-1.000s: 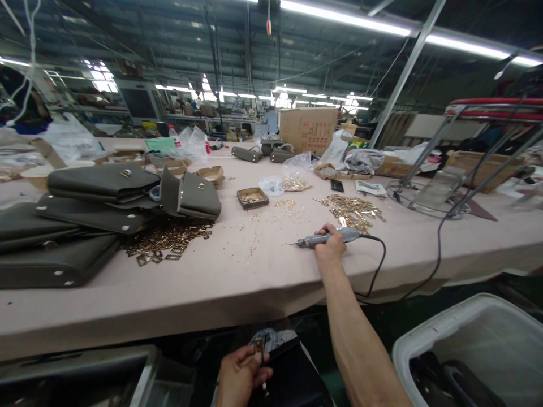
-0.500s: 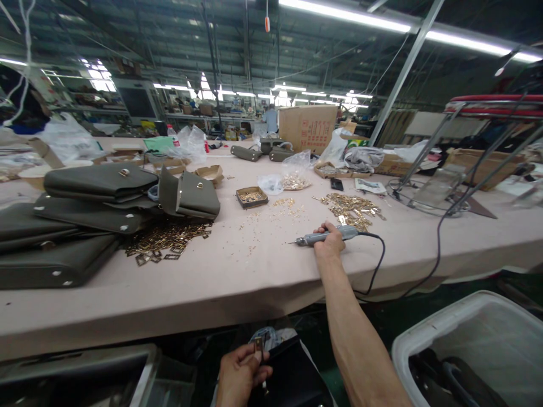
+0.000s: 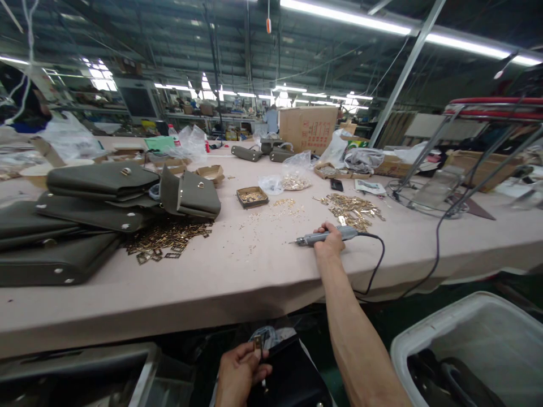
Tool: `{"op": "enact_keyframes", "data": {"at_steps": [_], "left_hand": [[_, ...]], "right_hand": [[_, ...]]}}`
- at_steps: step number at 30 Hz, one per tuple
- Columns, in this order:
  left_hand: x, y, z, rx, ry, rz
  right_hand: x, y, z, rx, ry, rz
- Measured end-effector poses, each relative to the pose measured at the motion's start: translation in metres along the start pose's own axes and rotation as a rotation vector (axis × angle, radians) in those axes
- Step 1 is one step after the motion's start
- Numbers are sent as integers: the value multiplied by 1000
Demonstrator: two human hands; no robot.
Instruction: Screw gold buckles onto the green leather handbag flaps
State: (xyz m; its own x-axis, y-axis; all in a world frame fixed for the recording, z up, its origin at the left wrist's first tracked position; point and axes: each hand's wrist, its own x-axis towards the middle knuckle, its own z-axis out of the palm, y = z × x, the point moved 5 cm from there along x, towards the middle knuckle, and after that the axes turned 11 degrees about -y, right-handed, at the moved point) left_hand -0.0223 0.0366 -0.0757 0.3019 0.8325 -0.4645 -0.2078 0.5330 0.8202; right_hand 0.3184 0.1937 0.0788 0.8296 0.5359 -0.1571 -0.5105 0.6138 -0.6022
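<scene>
My right hand [image 3: 330, 242] is wrapped round a grey electric screwdriver [image 3: 311, 238], which lies low over the table with its bit pointing left. Down below the table edge, my left hand [image 3: 240, 370] pinches a small gold-coloured metal clasp piece [image 3: 258, 343] between thumb and fingers. A black bag [image 3: 292, 376] rests beside that hand, partly out of the picture. Small gold parts [image 3: 283, 204] are strewn on the table beyond the screwdriver. Further right sits a heap of gold metal fittings [image 3: 352, 210].
Dark green handbags [image 3: 85, 226] are stacked at left, beside a pile of bronze-coloured frames [image 3: 165, 240]. A small box of parts [image 3: 251, 196] stands mid-table. At right are an upturned stool [image 3: 449, 152] and the screwdriver's cable [image 3: 377, 265]. A white bin [image 3: 466, 333] stands below.
The view has shifted very slightly. Both hands stay practically where they were, with the same things in them.
</scene>
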Motion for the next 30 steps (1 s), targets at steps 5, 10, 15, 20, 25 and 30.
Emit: {"op": "enact_keyframes", "data": {"at_steps": [5,10,15,20,25,30], "left_hand": [[-2,2,2,-20,6,4],[-2,5,3,-5,13,-6],[-1,5,3,-2,11,-4],[0,3,3,-3,2,8],[-1,4,3,-2,9,-10],[-2,4,3,-27,13,-6]], "right_hand": [[-1,0,1,5,-14,12],[-2,1,0,7,-40,-3],[-2,2,-1,2,-81,-16],[-2,3,-1,9,-131,-12],[-3,3,0,27,-184,-16],[-3,2,0,50,-236,-19]]}}
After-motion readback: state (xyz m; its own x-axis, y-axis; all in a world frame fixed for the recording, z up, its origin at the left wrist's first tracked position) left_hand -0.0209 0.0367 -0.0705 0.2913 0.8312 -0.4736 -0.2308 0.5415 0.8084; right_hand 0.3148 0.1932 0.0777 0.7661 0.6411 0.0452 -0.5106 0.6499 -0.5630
